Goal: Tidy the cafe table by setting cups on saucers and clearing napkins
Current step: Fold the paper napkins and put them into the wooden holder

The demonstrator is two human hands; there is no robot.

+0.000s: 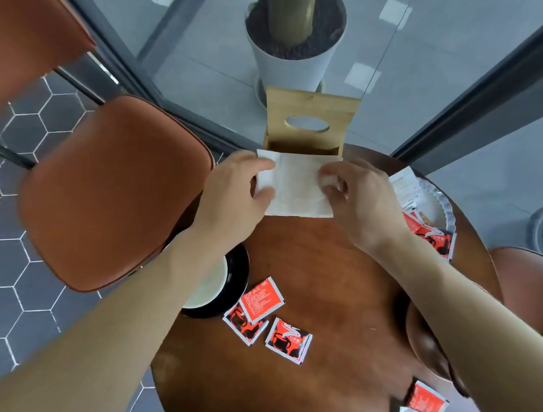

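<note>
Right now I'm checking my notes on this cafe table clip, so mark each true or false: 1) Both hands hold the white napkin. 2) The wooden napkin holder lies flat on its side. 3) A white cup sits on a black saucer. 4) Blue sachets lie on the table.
1) Both hands, left hand and right hand, hold the white napkin: true.
2) The wooden napkin holder lies flat: false, it stands upright.
3) A white cup sits on a black saucer: true.
4) Blue sachets: false, the sachets are red.
</note>
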